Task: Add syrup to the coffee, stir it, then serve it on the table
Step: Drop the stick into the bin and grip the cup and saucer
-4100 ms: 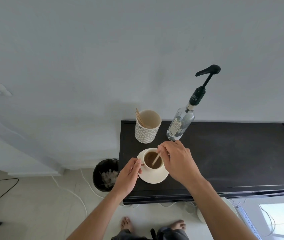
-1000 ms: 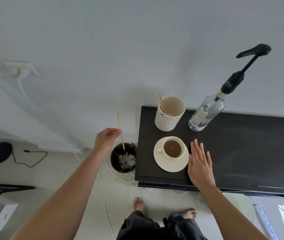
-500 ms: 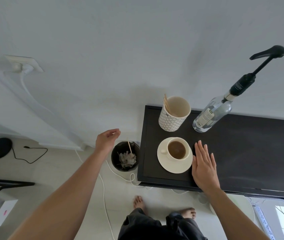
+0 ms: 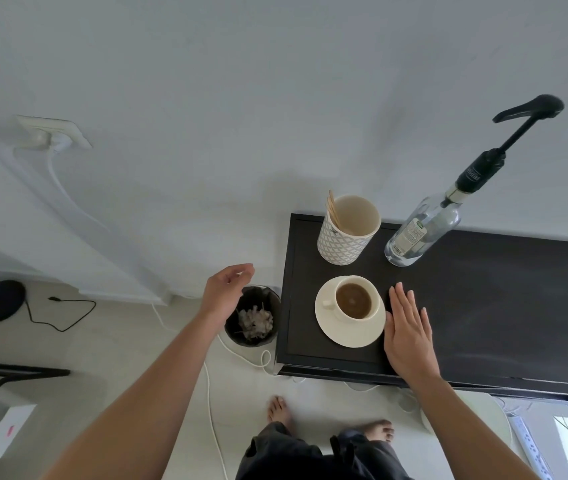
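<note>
Left hand (image 4: pixel 224 293) empty above bin (image 4: pixel 253 317); right hand (image 4: pixel 408 332) beside saucer (image 4: pixel 350 333)

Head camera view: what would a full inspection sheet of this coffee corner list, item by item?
Surface: long black tabletop against a pale wall, mostly bare.
Job's things: cream cup of brown coffee on a cream saucer; clear glass syrup bottle with black pump, upright behind it.
Clutter: patterned white holder with wooden stir sticks; small black waste bin on the floor beside the table, holding crumpled paper.
Hands: left hand open and empty above the bin; right hand open, flat on the table beside the saucer.
Cables: white cord from a wall socket; black cord on the floor.
Surroundings: pale floor, bare feet below.
</note>
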Demonstrator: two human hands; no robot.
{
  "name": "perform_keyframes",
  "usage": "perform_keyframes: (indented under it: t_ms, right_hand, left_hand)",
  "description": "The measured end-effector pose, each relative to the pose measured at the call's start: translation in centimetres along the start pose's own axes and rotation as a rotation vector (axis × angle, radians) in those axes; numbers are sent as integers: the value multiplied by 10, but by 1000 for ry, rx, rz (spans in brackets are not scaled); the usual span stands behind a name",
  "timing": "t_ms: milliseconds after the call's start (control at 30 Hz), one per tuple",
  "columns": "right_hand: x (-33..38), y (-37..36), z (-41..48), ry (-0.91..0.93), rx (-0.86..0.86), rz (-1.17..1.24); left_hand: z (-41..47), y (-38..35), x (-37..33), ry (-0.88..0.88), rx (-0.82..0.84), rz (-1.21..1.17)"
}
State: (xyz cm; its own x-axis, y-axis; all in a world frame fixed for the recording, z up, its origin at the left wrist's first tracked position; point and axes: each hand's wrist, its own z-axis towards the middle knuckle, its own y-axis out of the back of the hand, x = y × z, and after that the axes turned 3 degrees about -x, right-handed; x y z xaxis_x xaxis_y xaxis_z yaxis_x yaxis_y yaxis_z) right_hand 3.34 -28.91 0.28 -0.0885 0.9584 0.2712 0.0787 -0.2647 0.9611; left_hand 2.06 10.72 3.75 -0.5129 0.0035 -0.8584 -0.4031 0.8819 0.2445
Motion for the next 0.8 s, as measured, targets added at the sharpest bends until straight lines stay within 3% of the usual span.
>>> perform_keyframes:
  t_ms: [400,533,733,800]
  right_hand:
    - [6,10,-1,-19,25,50]
    - [7,16,0,-46,50,175]
    - [26,58,4,-342,-2,480]
    - [34,72,10,-478,107,580]
  left_hand:
    - [-35,-44,-15,24,279,70]
    - [-47,-64,-24,43,364,173]
    - [-56,-89,-33,24,371,423]
    - [-57,-95,-34,45,371,442]
